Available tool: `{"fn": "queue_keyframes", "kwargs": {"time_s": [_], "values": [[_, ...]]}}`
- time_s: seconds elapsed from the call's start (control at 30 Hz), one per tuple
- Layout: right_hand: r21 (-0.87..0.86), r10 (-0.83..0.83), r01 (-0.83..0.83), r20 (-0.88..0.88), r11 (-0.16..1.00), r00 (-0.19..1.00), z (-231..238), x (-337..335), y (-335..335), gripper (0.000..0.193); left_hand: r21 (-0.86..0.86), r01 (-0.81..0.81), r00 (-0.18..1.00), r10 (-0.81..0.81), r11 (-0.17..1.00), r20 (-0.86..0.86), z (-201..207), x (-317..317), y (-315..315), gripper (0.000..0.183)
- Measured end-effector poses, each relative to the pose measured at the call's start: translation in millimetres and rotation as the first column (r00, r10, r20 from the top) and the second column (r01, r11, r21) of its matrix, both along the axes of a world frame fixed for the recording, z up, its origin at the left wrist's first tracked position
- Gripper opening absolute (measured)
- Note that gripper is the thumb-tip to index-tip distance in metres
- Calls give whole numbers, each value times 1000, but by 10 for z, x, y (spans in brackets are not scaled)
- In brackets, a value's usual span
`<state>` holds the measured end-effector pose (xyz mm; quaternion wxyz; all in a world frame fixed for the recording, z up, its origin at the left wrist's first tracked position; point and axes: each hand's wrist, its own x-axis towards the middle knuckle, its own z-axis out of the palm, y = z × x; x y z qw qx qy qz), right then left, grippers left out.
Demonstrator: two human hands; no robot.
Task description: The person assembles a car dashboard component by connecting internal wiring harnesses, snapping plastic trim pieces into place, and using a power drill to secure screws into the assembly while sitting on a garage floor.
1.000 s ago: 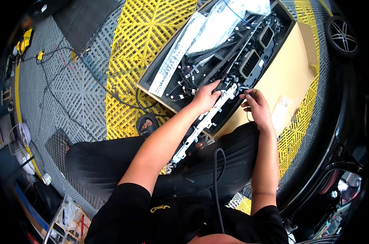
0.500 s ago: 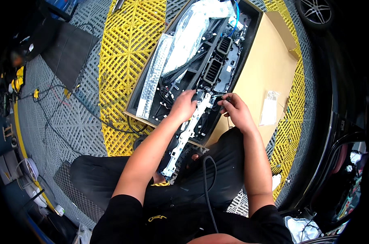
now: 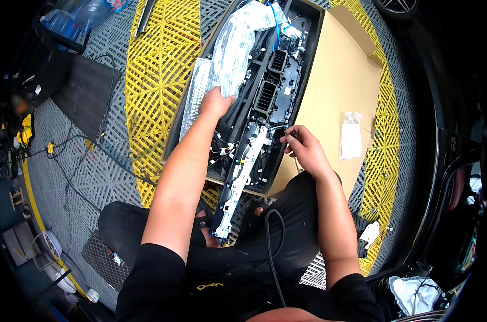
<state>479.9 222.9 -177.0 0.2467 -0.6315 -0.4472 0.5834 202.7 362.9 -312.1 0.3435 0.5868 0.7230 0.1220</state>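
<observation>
Since half a second ago the left hand (image 3: 216, 103) has left the white bracket strip (image 3: 242, 177) and reached farther, to the foil-wrapped padding (image 3: 233, 51) at the far left of the black car panel (image 3: 265, 102). Its fingers lie curled on the near edge of that padding, a loose grip pressing rather than clearly closed around it. The right hand (image 3: 303, 147) has stayed at the panel's right edge, its fingertips pinched shut on a small dark connector (image 3: 289, 134) at the end of a thin wire. The panel lies lengthwise on the yellow grid floor (image 3: 152, 80), its near end resting against the person's black-trousered legs. Just right of it a sheet of brown cardboard (image 3: 334, 80) carries a small clear plastic bag (image 3: 352, 135). A black cable (image 3: 273, 241) loops over the lap.
</observation>
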Motion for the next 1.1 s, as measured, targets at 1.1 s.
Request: {"fn": "queue_keyframes", "kwargs": {"time_s": [1.1], "values": [[120,-126,213,-502,970,856,422,-915,622,41,-185,133,388,120,974,914,1784,44,-1196,47]]}}
